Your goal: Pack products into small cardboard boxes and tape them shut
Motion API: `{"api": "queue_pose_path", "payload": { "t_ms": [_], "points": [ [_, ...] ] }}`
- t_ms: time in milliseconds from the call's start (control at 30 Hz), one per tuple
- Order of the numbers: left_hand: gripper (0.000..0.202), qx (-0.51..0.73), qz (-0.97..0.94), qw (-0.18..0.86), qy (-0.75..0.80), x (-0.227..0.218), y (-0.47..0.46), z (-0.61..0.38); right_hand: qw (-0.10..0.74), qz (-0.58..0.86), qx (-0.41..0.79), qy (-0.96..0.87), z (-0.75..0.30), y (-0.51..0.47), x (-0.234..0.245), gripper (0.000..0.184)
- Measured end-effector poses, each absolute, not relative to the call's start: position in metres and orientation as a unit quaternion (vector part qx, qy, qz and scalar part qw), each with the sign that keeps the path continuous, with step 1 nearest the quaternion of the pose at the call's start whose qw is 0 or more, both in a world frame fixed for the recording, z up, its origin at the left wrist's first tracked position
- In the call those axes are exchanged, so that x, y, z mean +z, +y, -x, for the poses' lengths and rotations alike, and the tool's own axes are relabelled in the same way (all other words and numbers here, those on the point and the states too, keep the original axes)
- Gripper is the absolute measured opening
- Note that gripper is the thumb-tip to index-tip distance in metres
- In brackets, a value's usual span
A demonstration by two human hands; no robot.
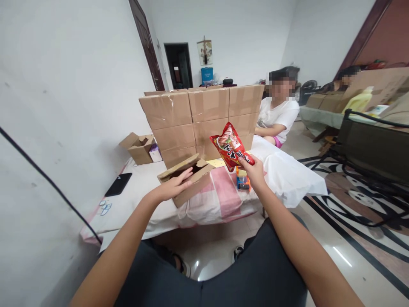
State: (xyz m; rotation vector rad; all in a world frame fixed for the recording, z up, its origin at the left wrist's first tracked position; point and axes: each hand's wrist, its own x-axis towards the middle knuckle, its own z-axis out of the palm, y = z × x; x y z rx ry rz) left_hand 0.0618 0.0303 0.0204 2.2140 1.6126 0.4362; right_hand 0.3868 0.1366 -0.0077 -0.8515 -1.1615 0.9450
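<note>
A red printed food packet is raised above the table, pinched at its lower right corner by my right hand. My left hand lies with fingers stretched out against the near side and opening of a small cardboard box. That box has its flaps partly raised, and its inside is dark. Just below the packet, an orange and blue tape dispenser rests on the table cloth. A bit of yellow printed material shows behind the small box.
Stacked cardboard boxes form a wall at the table's back. An open carton with a purple and white pack stands left of it, near a black tablet-like object. A person in a white shirt sits beyond the cloth-covered table.
</note>
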Motion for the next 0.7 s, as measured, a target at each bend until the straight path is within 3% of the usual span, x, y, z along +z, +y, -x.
{"api": "queue_pose_path", "payload": {
  "t_ms": [67, 433, 700],
  "points": [
    [0.060, 0.156, -0.780, 0.210, 0.568, 0.023, 0.039, -0.065, 0.655, 0.372, 0.415, -0.510, -0.387, 0.136, -0.007, 0.043],
    [0.042, 0.108, -0.814, 0.138, 0.554, 0.017, 0.118, -0.089, 0.654, 0.366, 0.391, -0.534, -0.383, 0.138, -0.005, 0.040],
    [0.060, 0.171, -0.819, 0.070, 0.544, 0.009, 0.113, -0.106, 0.681, 0.354, 0.383, -0.514, -0.385, 0.134, -0.005, 0.038]
  ]
}}
